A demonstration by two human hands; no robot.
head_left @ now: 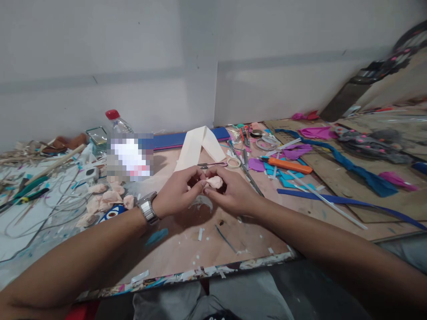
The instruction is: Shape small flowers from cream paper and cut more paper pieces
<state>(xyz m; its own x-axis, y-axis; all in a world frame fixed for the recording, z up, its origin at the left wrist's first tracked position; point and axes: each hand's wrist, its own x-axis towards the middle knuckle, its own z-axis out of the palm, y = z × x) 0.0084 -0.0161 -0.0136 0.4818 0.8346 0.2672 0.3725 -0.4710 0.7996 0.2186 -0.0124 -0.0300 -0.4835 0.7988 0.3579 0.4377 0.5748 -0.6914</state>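
Observation:
Between my two hands, over the middle of the table, is a small crumpled piece of pale peach material [215, 182] with a narrow twisted end. My left hand [182, 189], with a metal watch at its wrist, pinches that narrow end between thumb and finger. Fingers of my right hand [230, 189] curl round the fuller part of the same piece. Several similar peach pieces [106, 200] lie in a pile left of the watch. A folded cream strip [193, 144] rests just behind my hands.
At the back left stands a bottle with a red cap [112, 114]. Pliers [30, 195] and wood scraps lie far left. Right of my hands are an orange cutter [290, 165], a tape roll [234, 162], a blue strip [320, 198] and coloured scraps. The table's front edge [207, 271] is ragged.

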